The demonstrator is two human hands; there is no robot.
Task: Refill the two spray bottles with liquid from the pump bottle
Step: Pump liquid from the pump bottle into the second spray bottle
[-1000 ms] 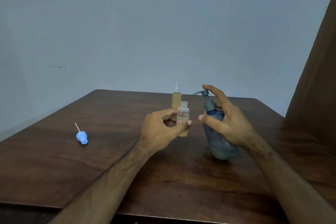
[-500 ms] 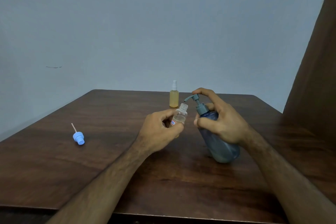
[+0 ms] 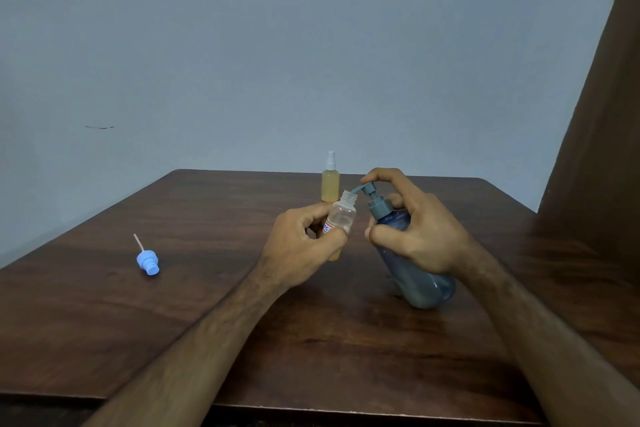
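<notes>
Dark wood table [image 3: 173, 322] fills lower half of frame, grey wall behind. Right of centre, blue pump bottle [image 3: 415, 274] is tilted, long axis running from base at lower right up to pump head at upper left; spout points left, tip right at the mouth of the small bottle. Base looks to rest on the table, can't tell for sure. Right hand [image 3: 426, 232] is wrapped around the bottle's upper body, index finger hooked over the pump top. Left hand [image 3: 301, 250], centre frame, pinches the open spray bottle [image 3: 341, 218] w/ thumb and fingers around its lower part; bottle is uncapped, clear up top, leaning slightly w/ neck up and to the right, toward the spout. Behind it, near table's far edge, capped spray bottle [image 3: 330, 185] w/ yellow liquid stands upright, nozzle up. At left of frame, blue spray cap [image 3: 148, 262] lies on its side, dip tube pointing up-left.
</notes>
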